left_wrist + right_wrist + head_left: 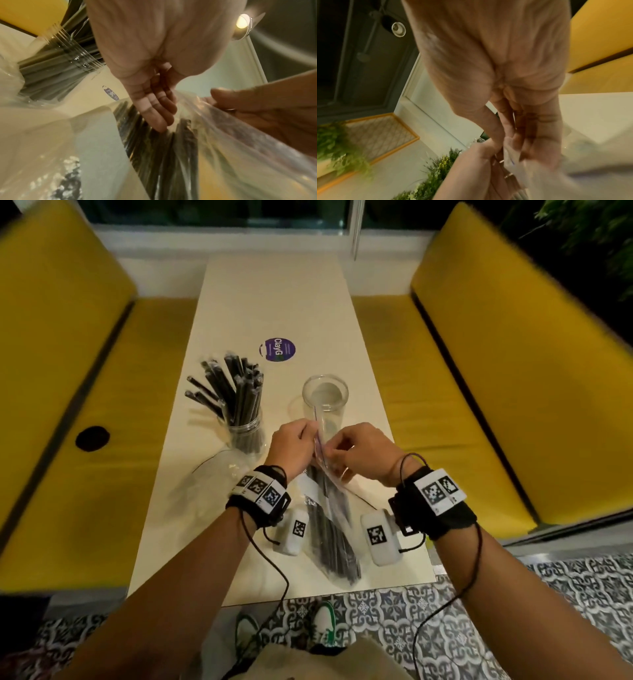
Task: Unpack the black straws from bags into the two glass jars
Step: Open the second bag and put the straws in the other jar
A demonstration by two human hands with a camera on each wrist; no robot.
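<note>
A clear plastic bag [334, 529] of black straws [164, 148] lies lengthwise on the white table [274, 302], its top edge lifted between my hands. My left hand [303, 440] pinches that top edge from the left. From the right, my right hand [339, 450] pinches the same edge. The left wrist view shows my left fingers [154, 111] lying on the bag's mouth, opposite my right thumb [240, 97]. One glass jar [245, 429] at the left holds many black straws. A second glass jar [325, 398] stands empty just beyond my hands.
An empty clear bag [219, 474] lies crumpled by the filled jar. A round purple sticker [278, 349] sits further up the table. Yellow benches [68, 405] flank the table on both sides. Patterned floor tiles [445, 628] lie below the near table edge.
</note>
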